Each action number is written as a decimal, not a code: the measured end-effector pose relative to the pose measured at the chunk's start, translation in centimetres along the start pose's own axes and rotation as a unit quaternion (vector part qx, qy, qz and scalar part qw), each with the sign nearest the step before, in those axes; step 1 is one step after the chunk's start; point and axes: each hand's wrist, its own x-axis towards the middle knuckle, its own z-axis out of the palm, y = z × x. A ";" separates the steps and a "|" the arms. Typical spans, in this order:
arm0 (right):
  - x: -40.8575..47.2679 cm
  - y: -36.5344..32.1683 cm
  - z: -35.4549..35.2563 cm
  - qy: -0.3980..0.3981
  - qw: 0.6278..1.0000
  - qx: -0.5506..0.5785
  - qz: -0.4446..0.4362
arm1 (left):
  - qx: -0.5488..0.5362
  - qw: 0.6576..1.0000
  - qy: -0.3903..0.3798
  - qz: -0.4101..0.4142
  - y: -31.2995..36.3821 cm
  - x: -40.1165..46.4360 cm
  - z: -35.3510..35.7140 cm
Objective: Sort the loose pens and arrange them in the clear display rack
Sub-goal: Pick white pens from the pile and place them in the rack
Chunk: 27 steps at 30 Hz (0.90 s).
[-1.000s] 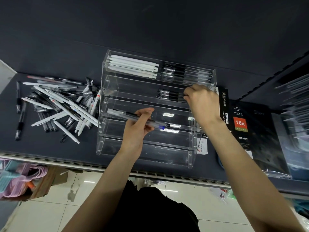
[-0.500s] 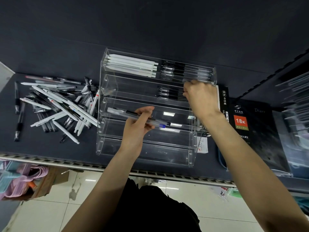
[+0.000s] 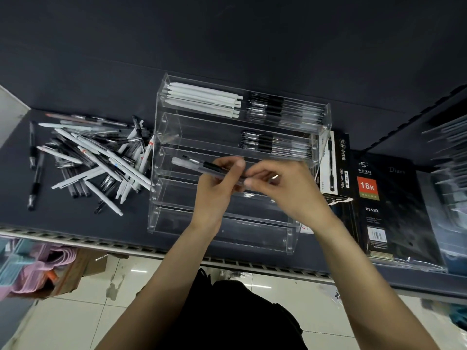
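Both my hands pinch one clear pen over the rack's middle tier: left hand, right hand. Top two tiers partly filled; most loose pens wait at nine o'clock on the counter.

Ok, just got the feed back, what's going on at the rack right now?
A person is loading pens into the clear display rack. Both hands meet over its middle tiers: the left hand grips a few clear pens, and the right hand pinches their other end. The top tier holds white pens and black-grip pens; the second tier has a few more. A loose pile waits on the shelf to the left.
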 end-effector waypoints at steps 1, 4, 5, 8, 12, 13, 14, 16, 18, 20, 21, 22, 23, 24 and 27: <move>0.0 0.3 -0.3 0.017 1.000 0.015 0.005 | 0.003 1.000 -0.001 0.008 0.1 -0.1 0.1; 0.0 1.7 -2.1 0.112 0.994 -0.010 0.006 | -0.009 1.000 -0.011 0.009 0.2 -0.1 -0.1; 0.3 2.5 -3.0 0.153 0.987 -0.056 -0.003 | -0.019 1.000 -0.015 0.004 0.2 0.0 -0.3; 1.5 5.0 -4.7 0.219 0.961 -0.166 -0.014 | -0.035 0.999 -0.008 -0.024 -0.2 0.2 -0.9; 3.0 6.9 -3.7 0.219 0.941 -0.254 -0.034 | -0.094 0.994 -0.013 -0.061 -0.5 0.4 -1.7; 3.2 7.0 -3.5 0.215 0.937 -0.270 -0.043 | -0.123 0.990 -0.013 -0.072 -0.4 0.5 -1.9; 3.4 7.0 -3.4 0.213 0.931 -0.291 -0.053 | -0.153 0.985 -0.010 -0.082 -0.4 0.5 -2.1; 3.8 7.0 -3.6 0.206 0.913 -0.345 -0.064 | -0.187 0.978 -0.005 -0.093 -0.4 0.7 -2.3; 4.1 6.9 -3.7 0.190 0.896 -0.397 -0.059 | -0.191 0.977 -0.010 -0.089 -0.5 0.7 -2.5; 4.3 6.9 -3.7 0.169 0.888 -0.424 -0.056 | -0.182 0.980 -0.019 -0.078 -0.6 0.7 -2.6; 4.4 6.9 -3.7 0.161 0.885 -0.434 -0.056 | -0.172 0.982 -0.024 -0.071 -0.6 0.7 -2.6; 4.4 6.9 -3.7 0.157 0.881 -0.443 -0.054 | -0.159 0.985 -0.026 -0.064 -0.7 0.7 -2.5; 4.5 6.8 -3.7 0.153 0.877 -0.452 -0.050 | -0.145 0.987 -0.026 -0.058 -0.7 0.7 -2.5; 4.6 6.8 -3.7 0.149 0.874 -0.461 -0.046 | -0.130 0.990 -0.024 -0.054 -0.7 0.8 -2.5; 4.9 6.5 -3.6 0.123 0.860 -0.496 -0.013 | -0.085 0.995 -0.017 -0.044 -0.7 0.7 -2.4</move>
